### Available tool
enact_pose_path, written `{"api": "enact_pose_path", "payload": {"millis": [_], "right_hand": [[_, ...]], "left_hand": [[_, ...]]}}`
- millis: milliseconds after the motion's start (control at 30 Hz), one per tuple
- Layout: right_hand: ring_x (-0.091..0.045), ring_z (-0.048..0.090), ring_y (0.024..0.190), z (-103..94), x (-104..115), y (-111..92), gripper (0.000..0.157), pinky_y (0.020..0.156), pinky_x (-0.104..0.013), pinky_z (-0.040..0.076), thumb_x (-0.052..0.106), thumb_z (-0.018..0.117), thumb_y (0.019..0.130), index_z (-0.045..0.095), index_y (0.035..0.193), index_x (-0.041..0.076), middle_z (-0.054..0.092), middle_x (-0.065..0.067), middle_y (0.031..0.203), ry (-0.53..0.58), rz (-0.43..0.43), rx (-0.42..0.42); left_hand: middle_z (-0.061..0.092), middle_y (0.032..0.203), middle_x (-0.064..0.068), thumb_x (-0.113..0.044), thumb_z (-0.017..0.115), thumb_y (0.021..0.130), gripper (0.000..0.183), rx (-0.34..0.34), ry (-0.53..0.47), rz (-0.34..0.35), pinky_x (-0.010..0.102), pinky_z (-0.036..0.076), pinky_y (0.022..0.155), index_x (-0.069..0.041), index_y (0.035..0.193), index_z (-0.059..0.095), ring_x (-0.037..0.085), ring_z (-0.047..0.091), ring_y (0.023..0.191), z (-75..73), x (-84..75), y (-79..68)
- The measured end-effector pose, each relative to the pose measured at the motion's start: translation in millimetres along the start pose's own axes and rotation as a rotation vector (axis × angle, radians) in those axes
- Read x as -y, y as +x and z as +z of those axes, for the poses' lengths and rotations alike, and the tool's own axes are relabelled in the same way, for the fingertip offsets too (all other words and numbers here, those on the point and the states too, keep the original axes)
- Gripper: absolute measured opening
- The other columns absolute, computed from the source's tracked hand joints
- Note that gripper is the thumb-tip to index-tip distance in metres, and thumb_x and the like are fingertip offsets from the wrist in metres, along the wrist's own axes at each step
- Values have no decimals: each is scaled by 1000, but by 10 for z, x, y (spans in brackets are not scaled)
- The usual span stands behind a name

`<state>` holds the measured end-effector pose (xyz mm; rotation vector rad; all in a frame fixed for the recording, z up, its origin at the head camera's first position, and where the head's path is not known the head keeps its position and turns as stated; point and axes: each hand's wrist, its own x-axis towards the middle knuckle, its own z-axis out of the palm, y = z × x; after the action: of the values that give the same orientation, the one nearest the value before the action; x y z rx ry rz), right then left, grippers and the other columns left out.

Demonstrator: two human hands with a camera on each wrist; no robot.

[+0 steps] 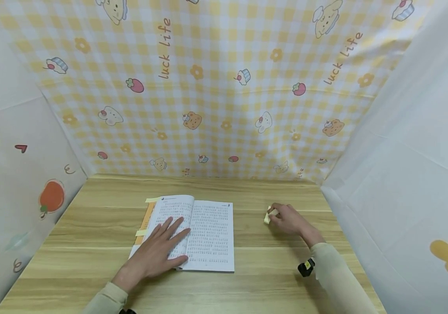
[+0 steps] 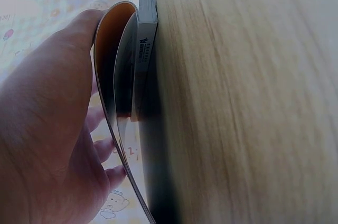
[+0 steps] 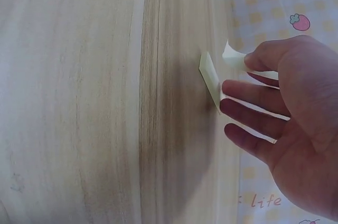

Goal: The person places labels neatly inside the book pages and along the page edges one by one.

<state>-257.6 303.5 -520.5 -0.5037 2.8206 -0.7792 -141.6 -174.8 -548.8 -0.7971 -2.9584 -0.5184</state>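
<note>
An open book (image 1: pixel 212 235) with printed pages lies on the wooden table. My left hand (image 1: pixel 153 257) rests spread with straight fingers across its left page. From the left wrist view, that side of the book bows up off the table beneath the palm. Out to the right, my right hand (image 1: pixel 288 220) is at a small pale yellow sticky note pad (image 3: pixel 210 80). Thumb and index finger pinch a curled sticky note (image 3: pixel 235 59) just above the pad, while the other fingertips reach right to the pad's edge.
Two pale yellow sticky tabs, an upper tab (image 1: pixel 153 199) and a lower tab (image 1: pixel 141 233), stick out over the book's orange flap (image 1: pixel 147 216). A checked curtain (image 1: pixel 216 96) hangs behind the table (image 1: pixel 255 279), with white curtains on both sides.
</note>
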Motion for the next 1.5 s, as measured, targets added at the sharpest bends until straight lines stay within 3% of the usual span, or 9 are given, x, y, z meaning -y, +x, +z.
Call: {"api": "enact_pose_path", "payload": {"millis": [67, 167, 300, 400, 500, 767, 1133, 1400, 1500], "right_hand": [[-32, 83, 111, 1, -4, -7, 21, 98, -53, 70, 20, 66, 113, 75, 127, 7, 83, -17, 129, 9, -5, -16], [-20, 78, 87, -11, -4, -16, 16, 84, -42, 69, 19, 68, 112, 77, 121, 8, 84, -13, 116, 21, -16, -38], [-15, 75, 82, -8, -8, -20, 7, 81, -40, 68, 15, 73, 109, 78, 110, 10, 83, -11, 107, 28, -59, -90], [-21, 83, 94, 3, -1, -28, 4, 86, -45, 72, 12, 75, 107, 78, 104, 10, 84, -13, 111, 26, -103, -135], [-22, 83, 93, 5, 20, -42, 4, 85, -44, 72, 10, 75, 106, 78, 105, 7, 84, -14, 112, 38, -119, -159], [-18, 80, 89, 12, 58, -70, 10, 74, -28, 65, 3, 70, 106, 76, 114, 6, 82, -22, 121, 111, -94, -149], [-12, 77, 88, 33, 107, -75, 9, 74, -23, 63, 3, 72, 106, 75, 114, 6, 81, -14, 114, 172, -106, -153], [-27, 80, 99, 67, 127, -74, 13, 79, -23, 66, 1, 73, 105, 78, 109, 11, 82, -12, 117, 161, -142, -175], [-20, 80, 94, 80, 139, -72, 11, 78, -23, 65, 3, 73, 105, 80, 110, 11, 83, -13, 118, 152, -133, -170]], "left_hand": [[32, 188, 13, -62, 69, 106, 77, -1, 2, 1, 74, 30, 138, -21, 170, 53, 49, 29, 173, -2, 0, 0], [32, 188, 13, -62, 70, 106, 77, 0, -1, -1, 74, 31, 138, -21, 170, 53, 49, 29, 173, -8, -1, 2], [32, 187, 12, -61, 71, 106, 77, 2, -9, -5, 75, 31, 137, -21, 169, 54, 49, 29, 173, -18, -5, 5], [33, 187, 13, -61, 71, 106, 77, 2, -12, -6, 75, 31, 137, -21, 169, 54, 49, 29, 173, -18, -5, 6], [33, 187, 13, -61, 71, 106, 77, -1, -12, -3, 75, 31, 137, -21, 169, 54, 50, 29, 173, -13, 0, 5], [33, 187, 13, -61, 71, 106, 77, -7, -17, -1, 75, 31, 137, -20, 169, 54, 50, 30, 173, -4, 3, -2], [32, 187, 13, -61, 70, 106, 77, -1, -17, 4, 76, 31, 137, -21, 170, 54, 49, 29, 173, -1, 5, 10], [33, 187, 13, -61, 71, 106, 77, -3, -16, 5, 75, 32, 137, -21, 169, 54, 49, 30, 173, -2, 11, 8], [33, 187, 13, -61, 71, 106, 77, -3, -17, 5, 75, 31, 137, -21, 169, 54, 49, 30, 173, 5, 12, 4]]}}
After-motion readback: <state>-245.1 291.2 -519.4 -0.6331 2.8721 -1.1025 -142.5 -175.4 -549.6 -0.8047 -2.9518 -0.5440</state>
